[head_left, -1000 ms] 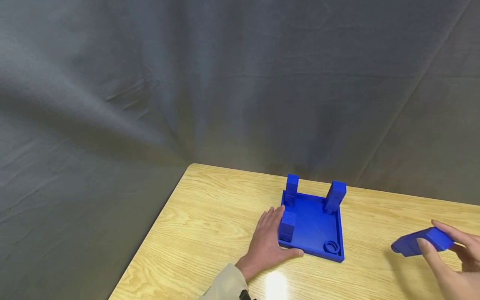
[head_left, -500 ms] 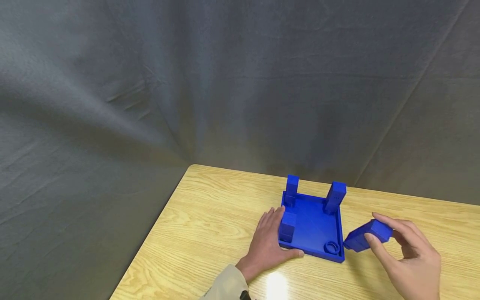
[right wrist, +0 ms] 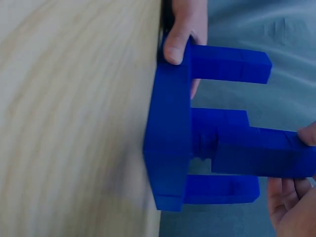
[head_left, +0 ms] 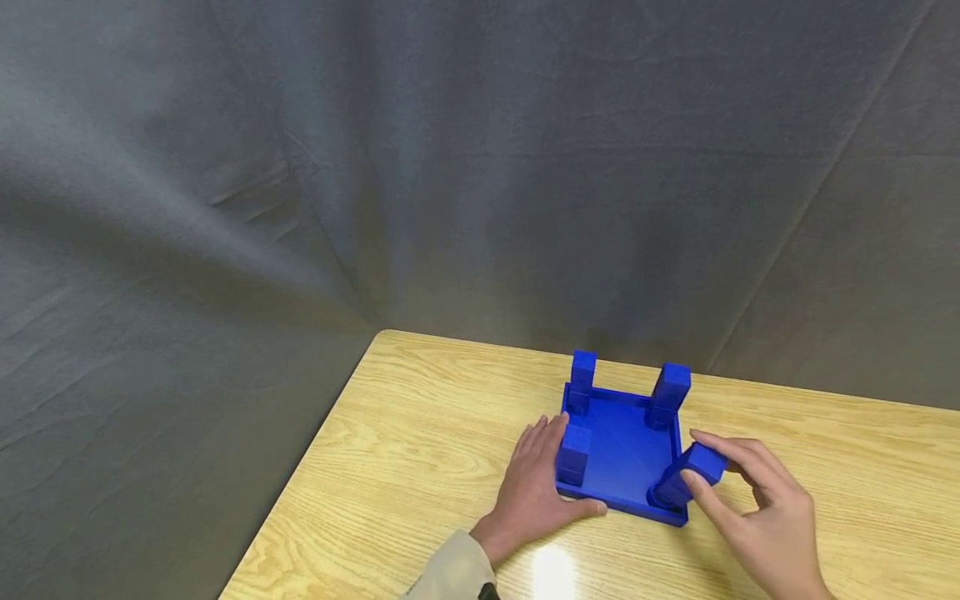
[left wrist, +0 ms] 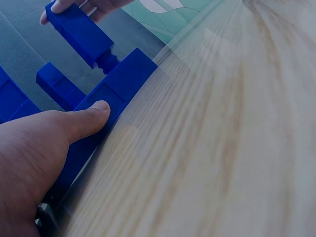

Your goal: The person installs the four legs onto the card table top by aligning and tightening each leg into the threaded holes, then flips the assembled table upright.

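Observation:
A blue square tabletop [head_left: 622,454], low-rimmed like a tray, lies legs-up on the wooden table. Square legs stand at its far left [head_left: 583,373], far right [head_left: 671,387] and near left [head_left: 574,450] corners. My left hand [head_left: 528,475] rests against its near left corner, fingers extended along the side and thumb [left wrist: 98,111] lying on the front wall. My right hand [head_left: 772,508] pinches another blue leg [right wrist: 261,150] near its top, between thumb and fingers. That leg leans to the right, its narrow threaded end [left wrist: 106,60] at the round socket in the near right corner.
The wooden table [head_left: 420,433] has its left edge beside a grey cloth curtain [head_left: 450,167], which also hangs behind the far edge. A light-coloured sleeve [head_left: 457,567] covers the left wrist.
My right hand has brought the leg leftward from the table's right side to the near right corner socket, tipping it more upright. My left hand and the tabletop have stayed in place.

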Demonstrator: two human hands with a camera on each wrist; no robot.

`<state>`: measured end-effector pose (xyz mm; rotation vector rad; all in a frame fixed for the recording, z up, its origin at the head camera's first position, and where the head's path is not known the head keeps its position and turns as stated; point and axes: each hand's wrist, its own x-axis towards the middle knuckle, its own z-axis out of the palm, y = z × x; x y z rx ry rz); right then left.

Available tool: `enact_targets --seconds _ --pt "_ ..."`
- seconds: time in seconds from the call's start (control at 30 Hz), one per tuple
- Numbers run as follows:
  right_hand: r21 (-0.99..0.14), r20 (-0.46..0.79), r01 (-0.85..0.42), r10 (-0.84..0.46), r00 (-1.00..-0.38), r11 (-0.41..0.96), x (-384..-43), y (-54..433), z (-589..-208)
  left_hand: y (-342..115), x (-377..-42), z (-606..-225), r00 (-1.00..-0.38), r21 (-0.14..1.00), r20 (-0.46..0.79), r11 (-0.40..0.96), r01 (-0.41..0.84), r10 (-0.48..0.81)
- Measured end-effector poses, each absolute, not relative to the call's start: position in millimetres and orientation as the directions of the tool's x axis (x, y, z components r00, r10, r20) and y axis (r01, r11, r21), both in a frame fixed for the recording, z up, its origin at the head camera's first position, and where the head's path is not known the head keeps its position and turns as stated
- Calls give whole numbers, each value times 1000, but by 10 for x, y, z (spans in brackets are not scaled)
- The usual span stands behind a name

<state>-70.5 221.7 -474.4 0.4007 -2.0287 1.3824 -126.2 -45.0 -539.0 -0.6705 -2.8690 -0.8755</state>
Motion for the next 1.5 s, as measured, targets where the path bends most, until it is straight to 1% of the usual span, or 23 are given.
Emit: enact_targets --seconds 0.13,0.3,0.4,0.6,0.73,0.9,1.03,1.13,1.2,1.3,1.4,1.5 --pt "-697 649 -548 80 -757 463 -714 2187 -4763 -454 -1262 -5390 -902 516 186 742 428 390" --pt "-640 645 -525 21 -764 560 -739 2170 -4733 -458 -1267 -5382 -905 510 186 750 422 383" --pt "-622 640 -537 -26 -768 570 -733 2196 -4725 -457 -1268 -5386 -907 516 180 749 416 380" --pt "-622 632 -570 -84 -770 537 -702 2285 -4719 -441 -1271 -5389 -908 522 173 746 414 382" --pt "-620 640 -566 -67 -766 544 -720 2293 -4716 -445 -1269 -5390 -908 518 173 749 414 382" --pt "-645 645 -532 18 -764 550 -742 2251 -4738 -453 -1267 -5395 -909 529 168 743 410 382" --pt "-676 624 -480 87 -777 559 -743 2228 -4772 -448 -1267 -5394 -908 530 170 741 412 383" --pt "-696 601 -448 113 -792 561 -740 2216 -4788 -449 -1265 -5400 -907 525 174 743 415 383" --pt "-707 592 -455 100 -800 542 -744 2217 -4793 -451 -1264 -5404 -907 521 177 746 415 382" --pt "-719 596 -519 26 -803 462 -750 2238 -4807 -451 -1267 -5408 -907 514 178 750 417 382" --pt "-740 610 -607 -92 -787 288 -767 2279 -4829 -451 -1267 -5406 -907 513 175 750 417 384" --pt "-761 619 -641 -185 -763 97 -792 2320 -4858 -450 -1270 -5401 -906 514 171 750 417 386"
